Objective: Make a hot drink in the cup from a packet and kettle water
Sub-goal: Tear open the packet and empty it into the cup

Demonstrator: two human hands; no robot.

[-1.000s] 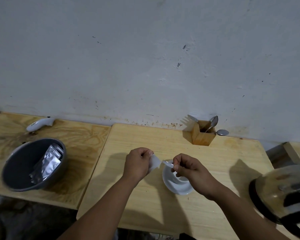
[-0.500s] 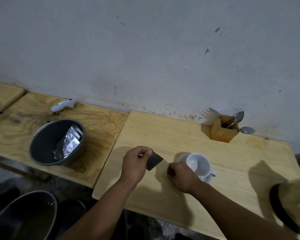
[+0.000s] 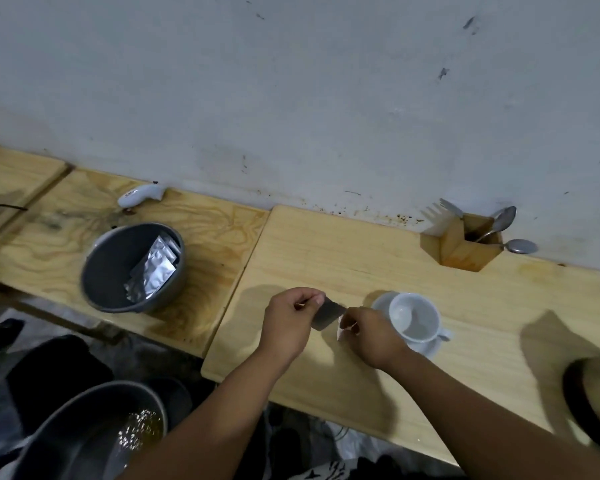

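A white cup (image 3: pixel 414 317) stands empty on its white saucer (image 3: pixel 426 348) on the light wooden table (image 3: pixel 361 258). Just left of the cup, both hands hover over the table. My left hand (image 3: pixel 288 323) pinches the left end of a small grey packet (image 3: pixel 328 317). My right hand (image 3: pixel 371 336) pinches its right side, where a pale torn piece (image 3: pixel 340 332) shows. The kettle (image 3: pixel 593 407) is cut off by the right edge, only its dark rim and lid in view.
A grey bowl (image 3: pixel 101 275) with several silver packets (image 3: pixel 153 271) sits on the left board. A wooden holder (image 3: pixel 461 247) with spoons and a fork stands by the wall. A white lighter-like tool (image 3: pixel 139 195) lies at the back left. A dark bin (image 3: pixel 94 431) sits below.
The view has swung left and down. My hands moved from above the cup to its left, and the right hand, which had rested on the table, is back on the packet.
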